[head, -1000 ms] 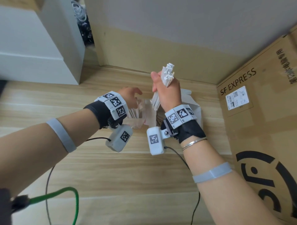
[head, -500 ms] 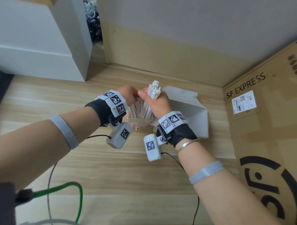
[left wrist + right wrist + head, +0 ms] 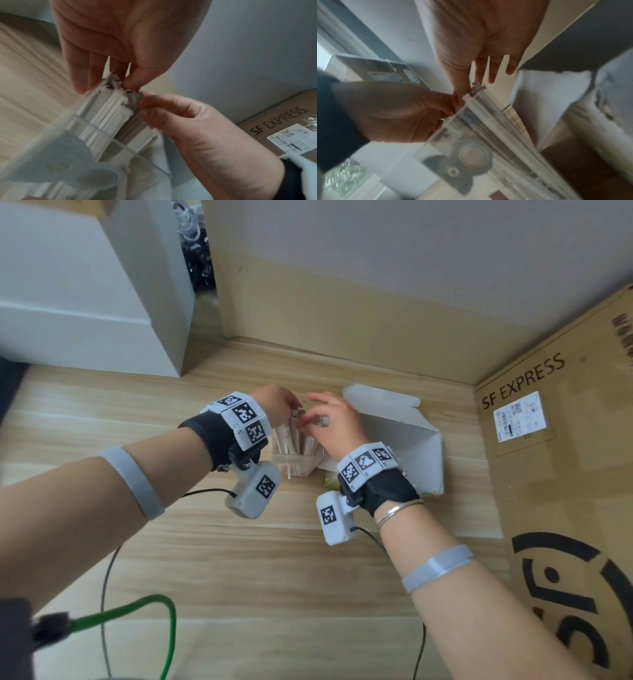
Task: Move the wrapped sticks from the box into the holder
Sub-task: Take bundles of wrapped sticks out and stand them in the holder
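A clear plastic holder (image 3: 294, 469) stands on the wooden floor with a bundle of white wrapped sticks (image 3: 291, 436) upright in it. My left hand (image 3: 286, 407) comes from the left and pinches the tops of the sticks (image 3: 109, 108) with its fingertips (image 3: 80, 86). My right hand (image 3: 317, 419) reaches in from the right, thumb and forefinger pinching the same tops (image 3: 488, 112), its other fingers straight. The open white box (image 3: 421, 446) lies just right of the holder, behind my right wrist. Its inside is hidden.
A big brown SF EXPRESS carton (image 3: 555, 474) walls off the right side. A white cabinet (image 3: 85, 302) stands at the back left, and a beige wall runs along the back. A green cable (image 3: 137, 607) and black wires lie on the floor near me.
My right hand came down from a raised position with the bundle of sticks and set it into the holder. My left hand stayed at the holder and moved onto the stick tops.
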Demonstrator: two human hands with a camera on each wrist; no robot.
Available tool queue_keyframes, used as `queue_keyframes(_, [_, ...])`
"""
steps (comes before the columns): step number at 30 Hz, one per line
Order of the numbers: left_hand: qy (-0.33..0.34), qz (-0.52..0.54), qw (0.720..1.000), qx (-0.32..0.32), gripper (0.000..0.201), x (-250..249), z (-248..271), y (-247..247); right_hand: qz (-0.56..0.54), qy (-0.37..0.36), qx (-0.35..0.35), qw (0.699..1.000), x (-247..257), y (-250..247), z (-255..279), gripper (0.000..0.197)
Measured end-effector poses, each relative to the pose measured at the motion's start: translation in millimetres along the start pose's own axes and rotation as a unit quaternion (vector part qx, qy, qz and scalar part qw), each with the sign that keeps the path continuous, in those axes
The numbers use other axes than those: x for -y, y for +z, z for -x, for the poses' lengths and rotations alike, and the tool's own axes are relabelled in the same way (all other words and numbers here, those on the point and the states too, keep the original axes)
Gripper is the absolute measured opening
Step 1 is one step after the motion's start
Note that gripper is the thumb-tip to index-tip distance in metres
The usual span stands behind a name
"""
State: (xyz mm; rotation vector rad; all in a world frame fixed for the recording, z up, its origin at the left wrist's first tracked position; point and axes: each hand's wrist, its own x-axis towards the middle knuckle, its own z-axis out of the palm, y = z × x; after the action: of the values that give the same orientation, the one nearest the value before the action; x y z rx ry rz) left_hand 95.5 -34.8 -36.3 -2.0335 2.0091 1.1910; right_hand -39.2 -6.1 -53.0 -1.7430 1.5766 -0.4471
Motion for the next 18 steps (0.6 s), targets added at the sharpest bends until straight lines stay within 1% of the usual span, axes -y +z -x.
queue_keyframes(3, [-0.004,0.019,1.000,-0.013,0.035,-6,1,1,-0.036,0.001,-0.029,0.999,-1,-8,1,0.009])
queue_keyframes(6, [0.006,0.026,1.000,-0.014,0.041,-18,3,0,-0.027,0.004,-0.060,0.998,-4,-17,1,0.008])
queue_keyframes(9, [0.033,0.020,0.999,-0.028,0.042,-33,5,2,-0.020,0.010,-0.050,0.999,-9,-29,4,0.011])
queue_keyframes(13, [0.059,-0.004,0.997,-0.043,0.041,-53,6,11,-0.019,0.041,-0.038,0.998,-21,-49,14,0.013])
queue_keyframes(18, [0.076,-0.014,0.996,-0.033,0.035,-81,4,28,-0.010,0.073,-0.036,0.997,-40,-68,25,0.016])
